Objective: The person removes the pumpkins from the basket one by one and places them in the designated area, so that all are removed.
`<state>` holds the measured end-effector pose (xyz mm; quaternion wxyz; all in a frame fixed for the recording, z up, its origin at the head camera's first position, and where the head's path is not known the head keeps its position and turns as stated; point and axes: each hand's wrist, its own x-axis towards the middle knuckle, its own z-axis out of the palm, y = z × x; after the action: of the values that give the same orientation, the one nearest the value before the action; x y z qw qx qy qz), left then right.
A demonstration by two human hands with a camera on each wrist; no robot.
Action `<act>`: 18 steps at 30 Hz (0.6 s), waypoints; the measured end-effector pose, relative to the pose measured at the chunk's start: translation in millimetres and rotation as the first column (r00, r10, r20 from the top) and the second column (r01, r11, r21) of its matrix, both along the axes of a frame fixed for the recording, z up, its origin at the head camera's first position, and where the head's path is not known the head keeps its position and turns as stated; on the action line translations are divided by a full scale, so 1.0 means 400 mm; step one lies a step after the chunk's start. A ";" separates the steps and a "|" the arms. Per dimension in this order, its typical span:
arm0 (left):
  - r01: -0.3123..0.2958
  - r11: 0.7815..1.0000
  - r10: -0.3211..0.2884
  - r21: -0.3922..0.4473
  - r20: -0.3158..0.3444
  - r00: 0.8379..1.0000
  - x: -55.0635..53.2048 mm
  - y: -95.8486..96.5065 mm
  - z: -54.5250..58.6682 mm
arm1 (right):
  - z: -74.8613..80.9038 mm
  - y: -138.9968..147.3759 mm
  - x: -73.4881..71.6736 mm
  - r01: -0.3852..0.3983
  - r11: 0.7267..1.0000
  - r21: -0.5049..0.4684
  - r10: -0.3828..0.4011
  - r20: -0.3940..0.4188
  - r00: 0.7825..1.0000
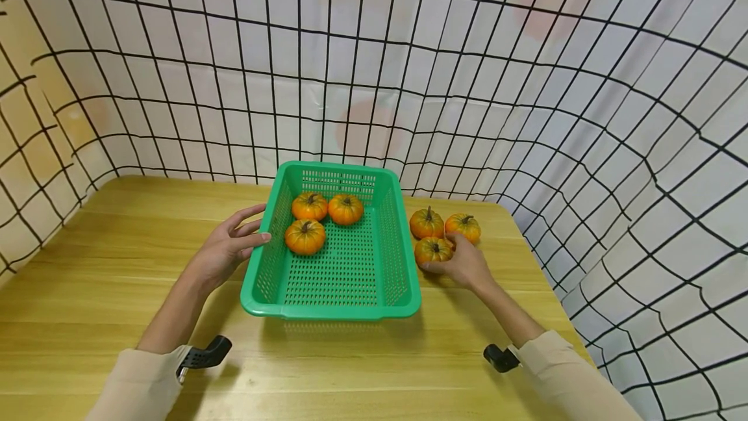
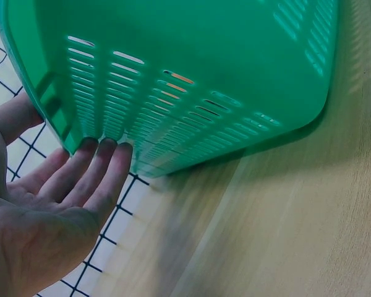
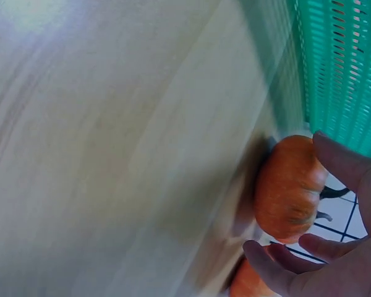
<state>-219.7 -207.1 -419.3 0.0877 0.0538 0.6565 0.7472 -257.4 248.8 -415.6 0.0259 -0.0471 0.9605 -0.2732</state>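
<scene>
Left hand [image 1: 224, 251] is pinching the basket [image 1: 336, 312], likely steadying it! Right hand [image 1: 466, 265] is clasping a pumpkin [image 1: 431, 250], seemingly for control

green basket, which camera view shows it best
The head view: the green basket shows almost whole from above, rim, floor and three pumpkins inside. The left wrist view shows only its slotted outside, the left hand touching it; the right wrist view catches just part of a slotted wall.
</scene>
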 end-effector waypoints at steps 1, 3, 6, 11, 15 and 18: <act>0.000 1.000 0.000 -0.001 0.001 1.000 0.000 0.000 0.001 | 0.005 0.000 0.000 -0.002 1.000 -0.001 0.002 0.001 1.000; 0.000 1.000 0.000 -0.006 0.001 1.000 0.001 0.000 0.001 | 0.018 0.000 0.000 0.000 1.000 0.000 0.000 0.009 1.000; 0.000 1.000 0.000 -0.010 -0.001 1.000 0.001 0.000 0.002 | 0.036 -0.002 -0.001 0.006 1.000 0.008 -0.006 0.016 1.000; 0.003 1.000 -0.003 -0.003 -0.014 1.000 0.003 -0.001 0.005 | 0.063 -0.007 -0.005 0.012 0.999 0.035 -0.012 0.011 1.000; 0.006 1.000 -0.005 0.003 -0.019 1.000 0.003 -0.001 0.004 | 0.080 -0.011 -0.009 0.014 0.998 0.059 -0.014 -0.002 1.000; 0.007 1.000 -0.007 -0.001 -0.019 1.000 0.002 -0.001 0.003 | 0.092 -0.014 -0.012 0.010 0.998 0.064 -0.009 -0.016 1.000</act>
<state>-218.9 -207.6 -418.1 0.0838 0.0632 0.6574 0.7462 -262.2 243.2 -378.7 0.0185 -0.0439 0.9691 -0.2421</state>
